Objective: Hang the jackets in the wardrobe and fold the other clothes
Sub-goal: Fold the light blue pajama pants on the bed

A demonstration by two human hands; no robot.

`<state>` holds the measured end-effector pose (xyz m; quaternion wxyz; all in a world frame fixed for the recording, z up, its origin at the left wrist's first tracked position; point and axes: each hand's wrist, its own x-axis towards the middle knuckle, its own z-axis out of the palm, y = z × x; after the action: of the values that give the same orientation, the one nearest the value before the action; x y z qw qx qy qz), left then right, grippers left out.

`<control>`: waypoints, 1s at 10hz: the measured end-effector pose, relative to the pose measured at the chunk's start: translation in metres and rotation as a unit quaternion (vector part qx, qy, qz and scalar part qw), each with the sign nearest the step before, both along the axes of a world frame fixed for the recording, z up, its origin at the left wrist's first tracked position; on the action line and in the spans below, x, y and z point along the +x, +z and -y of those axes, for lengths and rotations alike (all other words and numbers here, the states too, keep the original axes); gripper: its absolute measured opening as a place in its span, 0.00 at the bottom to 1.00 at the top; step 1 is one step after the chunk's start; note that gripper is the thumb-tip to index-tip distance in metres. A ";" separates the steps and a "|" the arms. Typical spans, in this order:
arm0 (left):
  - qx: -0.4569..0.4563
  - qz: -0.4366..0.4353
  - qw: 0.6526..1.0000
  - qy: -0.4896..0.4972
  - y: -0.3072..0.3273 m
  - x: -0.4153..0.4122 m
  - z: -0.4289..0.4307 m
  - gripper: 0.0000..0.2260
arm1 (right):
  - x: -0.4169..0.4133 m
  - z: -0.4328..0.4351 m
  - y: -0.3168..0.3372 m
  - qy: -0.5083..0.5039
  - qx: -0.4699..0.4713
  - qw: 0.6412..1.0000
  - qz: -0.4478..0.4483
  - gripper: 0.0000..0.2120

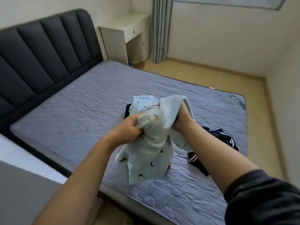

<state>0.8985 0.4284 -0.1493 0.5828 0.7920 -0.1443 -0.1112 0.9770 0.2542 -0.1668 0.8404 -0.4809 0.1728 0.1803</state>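
Note:
A pale blue garment (151, 143) with small dark prints hangs bunched above the bed (73, 114). My left hand (129, 125) grips a fold of it from the left. My right hand (182, 119) is pushed up inside the cloth on the right, its fingers hidden by the fabric. Behind the garment a dark folded piece (127, 111) lies on the mattress. A navy garment with white stripes (215, 138) lies crumpled on the bed to the right, partly under my right forearm. A small orange-red spot (170, 165) shows below the hanging cloth.
The bed has a dark padded headboard (40, 54) on the left. A white desk (126, 34) stands in the far corner beside a grey curtain (159, 28). Wooden floor (219, 73) runs along the bed's far and right sides.

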 end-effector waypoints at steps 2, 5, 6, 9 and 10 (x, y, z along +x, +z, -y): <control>0.022 -0.172 0.979 -0.104 -0.021 -0.040 0.030 0.23 | -0.041 0.058 0.045 0.026 -0.056 0.998 0.021 0.12; -0.298 -0.345 0.890 0.025 0.002 -0.010 0.135 0.14 | -0.129 0.117 0.077 0.200 -0.191 0.960 0.050 0.14; -0.225 -0.216 0.947 0.070 0.007 0.000 0.154 0.09 | -0.147 0.154 0.058 0.172 -0.150 0.974 0.018 0.14; -0.072 -0.083 0.979 -0.173 -0.004 -0.006 0.135 0.22 | -0.114 0.166 0.041 -0.091 0.030 0.995 0.030 0.33; 0.066 -0.069 0.974 -0.205 -0.012 -0.003 0.115 0.21 | -0.106 0.154 0.040 -0.086 0.051 0.994 0.045 0.36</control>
<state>0.8952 0.3137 -0.1612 0.5022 0.7727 -0.2553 -0.2923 0.8709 0.1007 -0.1265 0.8833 -0.4281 0.1658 0.0947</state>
